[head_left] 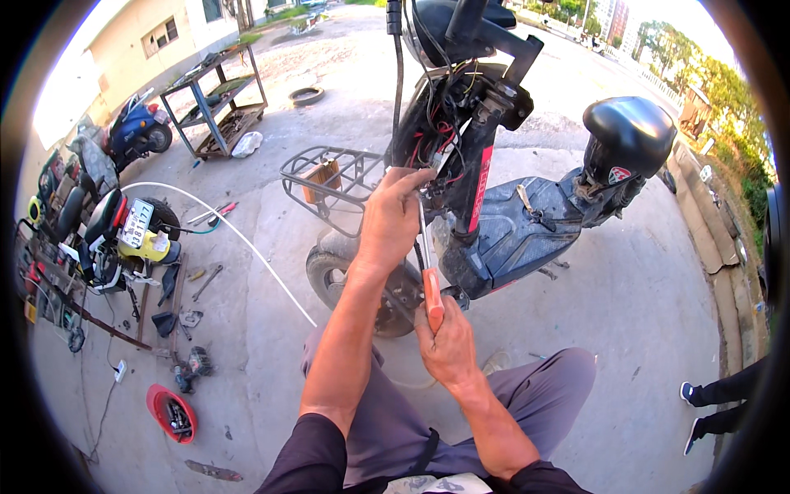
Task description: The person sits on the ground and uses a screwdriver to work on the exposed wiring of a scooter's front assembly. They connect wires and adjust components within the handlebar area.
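Observation:
In front of me stands an electric scooter [473, 206] with its front column uncovered, showing a tangle of red and dark wires [436, 136]. My right hand [448, 344] grips the orange handle of a screwdriver [433, 292] from below. Its thin metal shaft points up along the column, and the tip is hidden near my left hand. My left hand [391, 216] is raised at the column, just below the wires, fingers bent and closed against it. What those fingers hold, if anything, is hidden. Beneath both hands is the front wheel [329, 276], with a black wire basket [333, 174] beside it.
On the left lie a wrench [207, 281], a red bowl of small parts [156, 403] and a white hose [247, 239]. A metal shelf [210, 115] and parked scooters [136, 128] stand farther back. Another person's legs [724, 403] show at the right edge.

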`<act>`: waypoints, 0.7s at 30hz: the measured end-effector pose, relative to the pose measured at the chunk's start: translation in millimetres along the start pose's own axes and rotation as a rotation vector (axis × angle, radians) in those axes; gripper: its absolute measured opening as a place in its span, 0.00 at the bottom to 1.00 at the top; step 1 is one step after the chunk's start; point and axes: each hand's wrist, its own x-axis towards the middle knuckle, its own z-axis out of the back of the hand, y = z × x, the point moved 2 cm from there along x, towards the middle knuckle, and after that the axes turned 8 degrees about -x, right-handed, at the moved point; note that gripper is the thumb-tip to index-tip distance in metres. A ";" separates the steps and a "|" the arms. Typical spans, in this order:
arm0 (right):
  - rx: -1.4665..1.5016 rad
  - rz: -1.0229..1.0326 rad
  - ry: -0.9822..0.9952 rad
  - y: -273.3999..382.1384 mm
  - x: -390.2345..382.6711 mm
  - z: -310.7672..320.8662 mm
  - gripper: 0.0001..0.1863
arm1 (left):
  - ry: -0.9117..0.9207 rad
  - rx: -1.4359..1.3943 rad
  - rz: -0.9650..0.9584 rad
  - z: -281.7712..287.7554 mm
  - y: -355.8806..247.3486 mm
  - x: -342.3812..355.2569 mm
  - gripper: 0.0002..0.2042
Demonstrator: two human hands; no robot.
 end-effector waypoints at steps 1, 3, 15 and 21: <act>-0.003 -0.003 -0.007 0.5 -0.3 0.0 0.15 | 0.004 0.003 0.003 -0.1 -1.1 0.3 0.17; 0.001 -0.016 -0.020 2.0 -1.3 -0.1 0.14 | -0.008 -0.007 0.005 -0.5 1.1 -0.5 0.18; -0.068 -0.039 -0.047 2.5 -4.1 15.6 0.13 | 0.000 -0.032 -0.016 -5.2 5.9 0.0 0.16; -0.065 -0.086 0.010 8.2 0.6 20.7 0.14 | -0.029 -0.152 0.124 2.0 9.9 -2.7 0.15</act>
